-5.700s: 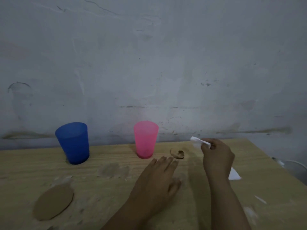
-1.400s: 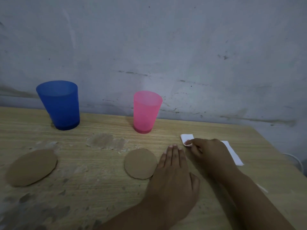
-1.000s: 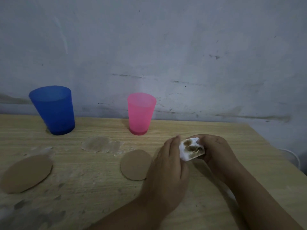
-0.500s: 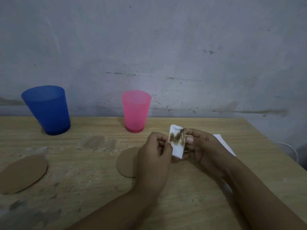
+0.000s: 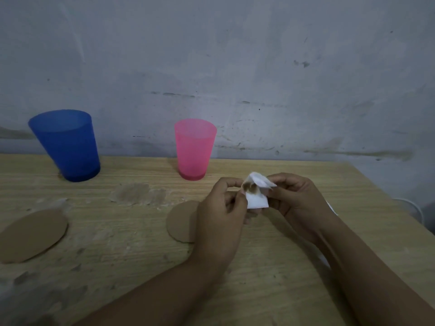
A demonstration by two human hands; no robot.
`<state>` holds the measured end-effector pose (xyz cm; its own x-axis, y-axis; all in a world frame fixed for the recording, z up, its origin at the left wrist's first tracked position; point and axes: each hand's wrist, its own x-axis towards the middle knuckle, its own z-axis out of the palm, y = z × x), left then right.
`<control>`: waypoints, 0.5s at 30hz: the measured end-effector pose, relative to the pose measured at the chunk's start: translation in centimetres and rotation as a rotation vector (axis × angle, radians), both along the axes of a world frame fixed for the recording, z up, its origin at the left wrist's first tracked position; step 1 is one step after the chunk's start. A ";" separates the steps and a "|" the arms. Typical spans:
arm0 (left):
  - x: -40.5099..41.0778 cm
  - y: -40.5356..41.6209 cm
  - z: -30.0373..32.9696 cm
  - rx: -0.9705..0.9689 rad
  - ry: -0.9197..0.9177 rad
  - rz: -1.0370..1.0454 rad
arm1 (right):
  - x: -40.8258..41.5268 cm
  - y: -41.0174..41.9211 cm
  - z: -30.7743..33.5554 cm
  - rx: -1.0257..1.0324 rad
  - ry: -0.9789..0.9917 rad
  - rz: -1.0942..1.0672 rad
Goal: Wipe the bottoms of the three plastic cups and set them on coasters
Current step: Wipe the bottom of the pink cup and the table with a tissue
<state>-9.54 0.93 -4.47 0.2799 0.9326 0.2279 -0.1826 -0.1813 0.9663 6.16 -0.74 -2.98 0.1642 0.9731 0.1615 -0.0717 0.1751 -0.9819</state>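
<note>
Both hands, the left hand (image 5: 220, 215) and right hand (image 5: 295, 198), pinch a brown-stained white tissue (image 5: 256, 192) above the wooden table (image 5: 282, 267), apparently refolding it before wiping the upright translucent pink plastic cup (image 5: 195, 149), which stands beyond its round cardboard coaster (image 5: 182, 222).

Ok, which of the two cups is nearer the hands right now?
The pink cup, standing just beyond the left hand and right hand. The blue cup stands far off to the left.
</note>
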 end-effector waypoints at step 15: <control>0.3 0.1 -0.3 -0.074 -0.060 -0.024 | 0.5 -0.3 0.2 0.059 -0.305 -0.014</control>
<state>-9.24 1.05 -4.78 0.2900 0.9408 0.1756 -0.2441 -0.1047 0.9641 6.64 -1.02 -2.74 0.1133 0.9586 0.2613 0.2272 0.2310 -0.9460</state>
